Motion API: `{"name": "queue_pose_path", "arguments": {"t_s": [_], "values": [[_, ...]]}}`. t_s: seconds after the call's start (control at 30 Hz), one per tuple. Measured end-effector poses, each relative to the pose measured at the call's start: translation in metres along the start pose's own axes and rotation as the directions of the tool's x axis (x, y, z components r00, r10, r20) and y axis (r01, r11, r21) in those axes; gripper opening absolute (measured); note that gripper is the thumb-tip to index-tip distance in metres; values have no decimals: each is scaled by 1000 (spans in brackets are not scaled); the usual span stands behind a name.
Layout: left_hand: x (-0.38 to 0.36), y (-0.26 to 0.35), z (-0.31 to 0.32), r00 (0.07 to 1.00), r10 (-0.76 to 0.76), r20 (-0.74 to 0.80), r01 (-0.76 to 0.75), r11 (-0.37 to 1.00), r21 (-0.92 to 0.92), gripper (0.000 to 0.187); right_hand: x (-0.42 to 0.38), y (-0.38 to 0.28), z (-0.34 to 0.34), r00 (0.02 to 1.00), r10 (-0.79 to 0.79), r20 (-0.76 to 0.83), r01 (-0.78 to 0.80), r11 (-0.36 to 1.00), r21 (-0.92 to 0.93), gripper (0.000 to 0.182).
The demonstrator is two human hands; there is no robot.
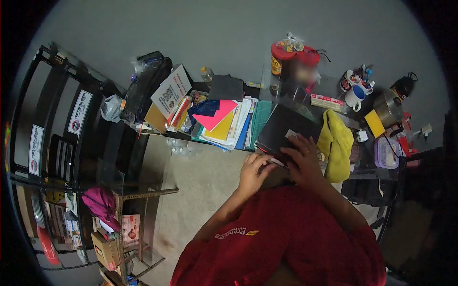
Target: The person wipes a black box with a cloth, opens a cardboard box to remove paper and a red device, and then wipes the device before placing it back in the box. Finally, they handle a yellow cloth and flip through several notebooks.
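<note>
A black flat item like a book or folder [285, 127], with a small pale label, lies at the desk's front edge in front of me. My right hand [304, 159] rests on its lower right part, fingers spread over the cover near the label. At its lower left corner my left hand [256, 172] has its fingers bent round a small pale edge or object; I cannot make out exactly what it is. A yellow cloth [335, 143] lies just right of my right hand. To the left are a green cutting mat [261, 119] and stacked papers [242, 125].
A white and blue mug [354, 97], a metal pot [387, 107] and a purple-rimmed container [386, 153] stand on the right. Red-lidded tubs [284, 51] are at the back. Black shelving [52, 183] rises on the left.
</note>
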State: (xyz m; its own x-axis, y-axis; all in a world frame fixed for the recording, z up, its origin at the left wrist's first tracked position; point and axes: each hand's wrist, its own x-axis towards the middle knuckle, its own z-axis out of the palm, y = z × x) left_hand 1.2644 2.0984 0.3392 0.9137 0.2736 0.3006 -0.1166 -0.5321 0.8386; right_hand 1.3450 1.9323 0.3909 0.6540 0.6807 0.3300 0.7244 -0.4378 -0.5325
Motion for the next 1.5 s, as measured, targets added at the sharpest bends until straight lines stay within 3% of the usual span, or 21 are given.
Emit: {"name": "queue_pose_path", "arguments": {"t_s": [0.13,0.77,0.93,1.0,1.2,1.27,1.37,1.5], "values": [[-7,-13,2,996,91,-14,-91,995,30,16,-4,5,8,1000,-28,5,28,998,-57,40],[-9,-17,-2,994,104,-18,-103,993,59,15,-10,13,13,995,-58,77,64,995,-79,32],[0,-7,-7,967,247,-59,-222,937,270,10,-2,5,5,991,-49,121,62,992,-111,28],[0,-16,-6,974,224,-24,-209,939,273,10,-1,4,5,991,-41,126,57,991,-120,27],[14,-2,-11,986,164,42,-169,940,297,11,-7,19,16,997,-34,70,37,999,-32,24],[16,2,-12,986,151,64,-163,951,264,12,-9,24,18,999,-18,31,15,996,88,22],[9,7,-10,976,216,-26,-195,923,332,14,-10,25,12,998,52,32,-59,967,246,19],[1,11,-4,995,81,-58,-63,963,263,14,-7,19,11,998,51,35,-58,973,223,17]]}}
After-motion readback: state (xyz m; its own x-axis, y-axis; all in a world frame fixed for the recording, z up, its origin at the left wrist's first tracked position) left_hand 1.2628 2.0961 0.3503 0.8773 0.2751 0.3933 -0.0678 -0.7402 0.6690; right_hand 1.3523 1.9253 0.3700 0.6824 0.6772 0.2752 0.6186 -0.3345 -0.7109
